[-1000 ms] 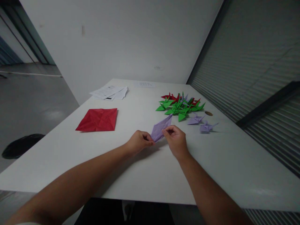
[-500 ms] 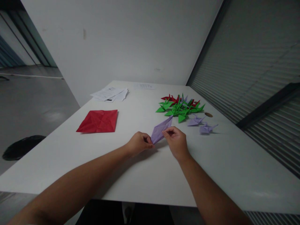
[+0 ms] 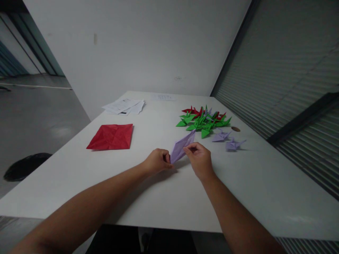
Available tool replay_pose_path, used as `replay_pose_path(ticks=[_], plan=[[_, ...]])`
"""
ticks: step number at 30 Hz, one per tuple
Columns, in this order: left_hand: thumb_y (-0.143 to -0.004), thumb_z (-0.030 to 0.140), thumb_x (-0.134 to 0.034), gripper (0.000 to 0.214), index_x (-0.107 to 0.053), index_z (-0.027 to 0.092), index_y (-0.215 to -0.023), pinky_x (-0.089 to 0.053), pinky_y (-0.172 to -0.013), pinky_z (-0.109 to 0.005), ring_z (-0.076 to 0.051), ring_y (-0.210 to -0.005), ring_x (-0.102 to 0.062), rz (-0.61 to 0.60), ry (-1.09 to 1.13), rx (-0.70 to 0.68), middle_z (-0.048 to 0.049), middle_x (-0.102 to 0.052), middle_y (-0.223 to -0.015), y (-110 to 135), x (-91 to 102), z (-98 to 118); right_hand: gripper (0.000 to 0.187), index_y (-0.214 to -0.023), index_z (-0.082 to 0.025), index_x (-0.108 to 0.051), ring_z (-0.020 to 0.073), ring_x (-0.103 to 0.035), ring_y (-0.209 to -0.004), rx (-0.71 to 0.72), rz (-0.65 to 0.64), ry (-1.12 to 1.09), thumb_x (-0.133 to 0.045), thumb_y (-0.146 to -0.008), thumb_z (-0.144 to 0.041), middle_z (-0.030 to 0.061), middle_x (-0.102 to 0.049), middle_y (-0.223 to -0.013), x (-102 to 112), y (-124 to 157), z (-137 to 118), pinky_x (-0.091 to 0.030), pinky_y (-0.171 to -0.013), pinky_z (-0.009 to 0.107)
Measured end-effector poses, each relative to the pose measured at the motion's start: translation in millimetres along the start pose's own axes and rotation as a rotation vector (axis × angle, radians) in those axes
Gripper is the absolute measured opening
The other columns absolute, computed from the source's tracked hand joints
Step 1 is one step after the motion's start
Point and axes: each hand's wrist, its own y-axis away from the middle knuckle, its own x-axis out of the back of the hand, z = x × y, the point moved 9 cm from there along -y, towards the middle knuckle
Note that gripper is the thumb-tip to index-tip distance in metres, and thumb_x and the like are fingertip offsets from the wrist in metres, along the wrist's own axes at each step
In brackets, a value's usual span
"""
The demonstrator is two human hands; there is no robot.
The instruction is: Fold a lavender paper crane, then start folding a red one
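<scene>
A sheet of purple origami paper, folded into a long pointed diamond, is held tilted between my two hands just over the white table. My left hand pinches its lower near corner between thumb and curled fingers. On its right edge, around the middle, my right hand grips it with thumb and forefinger. Its far tip points away from me toward a pile of green paper cranes. Right of the pile stand two purple paper cranes, one nearer to me than the other.
Red creased paper lies on the left of the table. Printed sheets rest behind it. Red cranes sit at the back of the pile, near a brown oval disc. Window blinds border the right side.
Almost nothing differs. The fingers of my left hand have shifted slightly at the near corner of the purple paper; my right hand keeps its pinch.
</scene>
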Motion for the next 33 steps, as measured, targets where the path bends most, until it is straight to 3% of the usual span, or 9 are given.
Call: replay_pose_path(ticks=[5, 17, 21, 23, 26, 33], plan=[[-0.052, 0.025, -0.087, 0.045, -0.044, 0.020, -0.066, -0.028, -0.051, -0.022, -0.009, -0.054, -0.042, 0.026, -0.060, -0.054, 0.0079, -0.053, -0.061, -3, 5.7, 3, 0.018, -0.076, -0.020, -0.064, 0.0156, -0.059, -0.063, -0.023, -0.012, -0.038, -0.077, -0.078, -0.032, -0.0007, -0.064, -0.068, -2, 0, 2, -0.048, -0.060, 0.028], [-0.049, 0.018, -0.090, 0.061, -0.040, 0.022, -0.083, -0.033, -0.051, -0.020, -0.008, -0.055, -0.048, -0.089, 0.099, -0.008, 0.0080, -0.057, -0.070, 2, -3.9, 0, 0.032, -0.082, -0.024, -0.049, 0.0139, -0.052, -0.060, -0.030, -0.043, -0.125, -0.079, -0.074, -0.033, -0.0052, -0.052, -0.068, -8, 0, 7, -0.046, -0.056, 0.026], [-0.052, 0.016, -0.089, 0.071, -0.045, 0.022, -0.107, -0.043, -0.059, -0.023, -0.011, -0.068, -0.059, -0.154, 0.380, 0.005, -0.0006, -0.063, -0.097, 6, -14.6, 8, 0.034, -0.083, -0.025, -0.047, 0.0133, -0.053, -0.059, -0.061, -0.066, -0.152, -0.079, -0.073, -0.032, -0.0063, -0.052, -0.067, -12, 1, 7, -0.046, -0.055, 0.025], [-0.053, 0.019, -0.090, 0.081, -0.043, 0.022, -0.120, -0.048, -0.066, -0.027, -0.014, -0.078, -0.063, -0.101, 0.554, 0.035, -0.0044, -0.063, -0.105, 7, -14.7, 9, 0.036, -0.083, -0.025, -0.046, 0.0129, -0.053, -0.059, -0.076, -0.072, -0.171, -0.079, -0.072, -0.030, -0.0069, -0.051, -0.067, -14, 2, 8, -0.047, -0.054, 0.024], [-0.052, 0.022, -0.093, 0.092, -0.041, 0.022, -0.128, -0.050, -0.072, -0.030, -0.017, -0.083, -0.065, 0.017, 0.695, 0.106, -0.0053, -0.065, -0.101, 7, -12.0, 4, 0.038, -0.083, -0.025, -0.044, 0.0126, -0.054, -0.058, -0.100, -0.097, -0.195, -0.080, -0.070, -0.029, -0.0075, -0.052, -0.066, -19, 5, 10, -0.048, -0.054, 0.024], [-0.053, 0.021, -0.093, 0.089, -0.045, 0.018, -0.129, -0.048, -0.062, -0.029, -0.015, -0.064, -0.064, 0.041, 0.650, 0.123, 0.0008, -0.066, -0.076, 6, -13.2, -2, 0.042, -0.085, -0.025, -0.043, 0.0136, -0.062, -0.059, -0.150, -0.148, -0.236, -0.081, -0.068, -0.028, -0.0075, -0.057, -0.068, -30, 10, 13, -0.051, -0.055, 0.025]])
